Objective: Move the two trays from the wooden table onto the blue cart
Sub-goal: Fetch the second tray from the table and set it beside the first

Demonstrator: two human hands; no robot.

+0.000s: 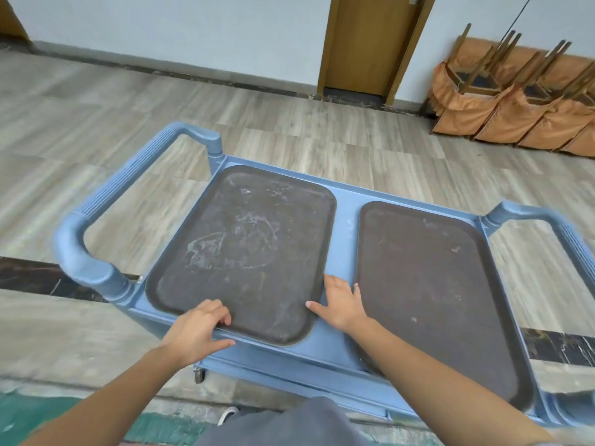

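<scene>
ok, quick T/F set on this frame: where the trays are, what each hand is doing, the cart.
1. Both trays lie on the blue cart. True: the left tray and the right tray sit side by side on its top.
2. The right tray is stacked on the left tray. False: they lie apart, with a strip of blue cart top between them.
3. The left hand is at the left tray's near edge. True: its fingers rest on the near rim.
4. The right hand grips a cart handle. False: it lies open at the left tray's right near corner, in the gap between the trays.
5. The left tray is clean and glossy. False: whitish smears mark its surface.
</scene>
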